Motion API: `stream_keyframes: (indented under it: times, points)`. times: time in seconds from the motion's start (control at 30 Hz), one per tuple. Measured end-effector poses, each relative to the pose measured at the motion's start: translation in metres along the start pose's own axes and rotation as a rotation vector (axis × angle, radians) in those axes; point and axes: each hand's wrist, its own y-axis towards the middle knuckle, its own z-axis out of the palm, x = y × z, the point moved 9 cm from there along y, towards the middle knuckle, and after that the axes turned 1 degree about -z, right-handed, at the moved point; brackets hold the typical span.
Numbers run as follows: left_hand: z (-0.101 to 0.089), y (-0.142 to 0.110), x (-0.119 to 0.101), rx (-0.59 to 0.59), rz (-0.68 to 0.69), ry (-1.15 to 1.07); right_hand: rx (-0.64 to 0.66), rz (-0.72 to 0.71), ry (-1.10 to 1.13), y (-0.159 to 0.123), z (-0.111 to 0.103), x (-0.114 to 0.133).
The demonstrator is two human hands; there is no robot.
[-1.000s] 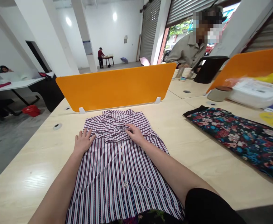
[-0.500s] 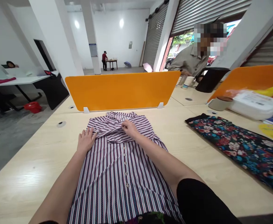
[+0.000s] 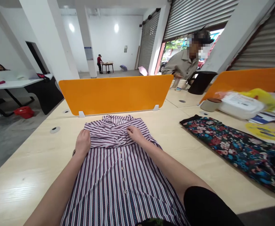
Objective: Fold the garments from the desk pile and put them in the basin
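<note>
A striped button-up shirt lies front up on the table, collar toward the orange divider. Its sleeves are folded across the chest in overlapping layers. My left hand is closed at the shirt's left edge, below the shoulder, with its fingers curled round the cloth there; the fingertips are hidden. On the right side of the chest, my right hand pinches the sleeve cloth between thumb and fingers. A row of several shiny buttons runs down the shirt's middle.
Folded dark floral cloth lies to the right. Behind it are a white plastic box, a tape roll and a yellow bag. The orange divider stands beyond the shirt. A person stands across the table near a black container.
My left hand has gone from lying flat with spread fingers to closed at the shirt's left edge. My right hand has shifted slightly right and down. The view has turned a little right.
</note>
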Motion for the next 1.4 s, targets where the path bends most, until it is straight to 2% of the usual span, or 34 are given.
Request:
stream_keyframes:
  times: [0.07,0.13,0.27,0.4,0.57,0.67,0.73,0.8,0.87,0.93,1.0,1.07,1.2,1.3,1.4]
  points:
    - [0.010,0.016,-0.008,0.075,0.084,-0.046,-0.014,0.019,0.009,0.014,0.009,0.002]
    - [0.020,0.032,-0.009,0.117,0.098,-0.056,-0.014,0.032,0.030,0.025,0.018,0.003]
    - [0.039,0.055,-0.001,0.165,0.028,-0.051,-0.026,0.025,0.108,0.037,0.029,0.005]
    - [0.050,0.059,0.005,0.151,-0.058,-0.051,-0.109,0.047,0.193,0.046,0.027,-0.003]
    - [0.045,0.056,0.014,0.044,-0.206,-0.041,-0.260,0.178,0.191,0.057,0.020,-0.020]
    - [0.035,0.053,0.020,-0.037,-0.276,-0.029,-0.311,0.216,0.168,0.054,0.013,-0.020]
    - [0.030,0.050,0.018,-0.074,-0.275,-0.028,-0.318,0.192,0.132,0.046,0.006,-0.013]
    - [0.028,0.047,0.012,-0.087,-0.234,-0.038,-0.251,0.082,0.030,0.034,0.005,0.002]
    - [0.031,0.042,0.005,-0.040,-0.159,-0.034,-0.071,-0.065,-0.111,0.021,0.017,0.019]
    - [0.042,0.037,-0.001,0.094,-0.070,0.011,0.149,-0.140,-0.209,0.007,0.035,0.025]
    - [0.055,0.031,-0.001,0.242,-0.018,0.075,0.293,-0.127,-0.250,-0.002,0.048,0.021]
    - [0.061,0.029,0.004,0.317,-0.029,0.117,0.329,-0.091,-0.274,-0.003,0.051,0.015]
    - [0.058,0.034,0.008,0.351,-0.092,0.143,0.323,-0.090,-0.292,0.007,0.052,0.012]
    - [0.041,0.031,0.000,0.271,-0.117,0.149,0.325,-0.086,-0.270,0.007,0.047,0.014]
    - [0.022,0.009,-0.021,0.152,-0.010,0.138,0.271,-0.086,-0.261,-0.010,0.032,0.016]
